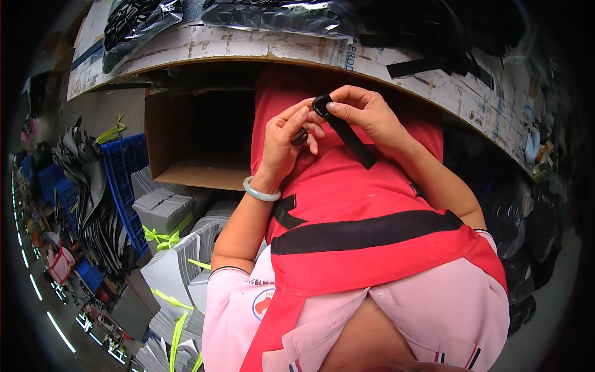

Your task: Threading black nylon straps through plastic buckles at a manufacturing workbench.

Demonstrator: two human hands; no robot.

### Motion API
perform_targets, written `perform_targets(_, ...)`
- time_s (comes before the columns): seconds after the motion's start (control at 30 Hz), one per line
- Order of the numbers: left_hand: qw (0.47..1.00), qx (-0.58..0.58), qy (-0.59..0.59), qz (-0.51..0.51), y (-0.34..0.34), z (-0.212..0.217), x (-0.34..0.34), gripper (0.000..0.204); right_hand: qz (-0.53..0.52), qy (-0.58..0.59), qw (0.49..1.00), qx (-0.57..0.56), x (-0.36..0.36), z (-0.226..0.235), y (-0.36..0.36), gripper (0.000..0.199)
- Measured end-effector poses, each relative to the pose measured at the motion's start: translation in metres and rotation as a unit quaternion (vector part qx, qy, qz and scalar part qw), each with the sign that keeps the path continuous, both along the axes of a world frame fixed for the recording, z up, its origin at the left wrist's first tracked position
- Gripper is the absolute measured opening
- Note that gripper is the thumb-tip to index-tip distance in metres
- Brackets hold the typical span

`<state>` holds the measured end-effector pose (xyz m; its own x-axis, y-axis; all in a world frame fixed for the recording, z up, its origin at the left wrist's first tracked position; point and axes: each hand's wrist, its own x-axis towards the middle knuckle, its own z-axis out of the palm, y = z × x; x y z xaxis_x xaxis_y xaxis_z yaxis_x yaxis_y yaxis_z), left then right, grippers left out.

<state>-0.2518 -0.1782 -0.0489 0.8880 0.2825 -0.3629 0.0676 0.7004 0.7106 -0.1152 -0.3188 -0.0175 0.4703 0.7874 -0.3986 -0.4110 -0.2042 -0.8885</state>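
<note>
Above my lap, both hands work on a short black webbing strap [350,141] with a dark plastic buckle [321,105] at its upper end. My left hand [284,137] wears a pale bracelet on its wrist and pinches the buckle's left side with thumb and forefinger. Tucked in the curled lower fingers of that hand is a second small dark shiny piece [300,136], perhaps another buckle. My right hand [372,118] grips the strap between thumb and fingers just at the buckle. The strap's loose end hangs down over the red apron [322,186].
A worn worktable [248,42] curves across in front, bearing plastic bags [273,18] and loose black straps [416,66]. Beneath it stands an open cardboard box [201,175]. To the left are tied grey stacks [162,211] and a blue crate [124,180]; dark bags [517,229] lie at right.
</note>
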Motion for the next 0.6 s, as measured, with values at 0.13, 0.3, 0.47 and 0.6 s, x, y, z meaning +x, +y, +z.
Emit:
perform_targets(0.13,0.997,-0.048,0.047,-0.031,0.006,-0.010,0.001,0.030,-0.015,-0.275,0.961,0.019,-0.009,-0.011,-0.003,0.011)
perform_targets(0.3,0.993,0.085,0.043,0.064,-0.003,0.012,0.013,0.026,-0.063,-0.121,0.990,0.037,-0.011,0.030,-0.006,0.011)
perform_targets(0.47,0.978,0.198,0.033,0.058,-0.009,0.012,0.008,0.020,-0.009,-0.063,0.996,-0.059,-0.008,0.020,-0.008,0.018)
perform_targets(0.6,0.971,0.234,-0.004,0.058,-0.012,0.008,0.006,0.018,-0.050,-0.049,0.997,-0.022,-0.011,0.018,-0.004,0.018)
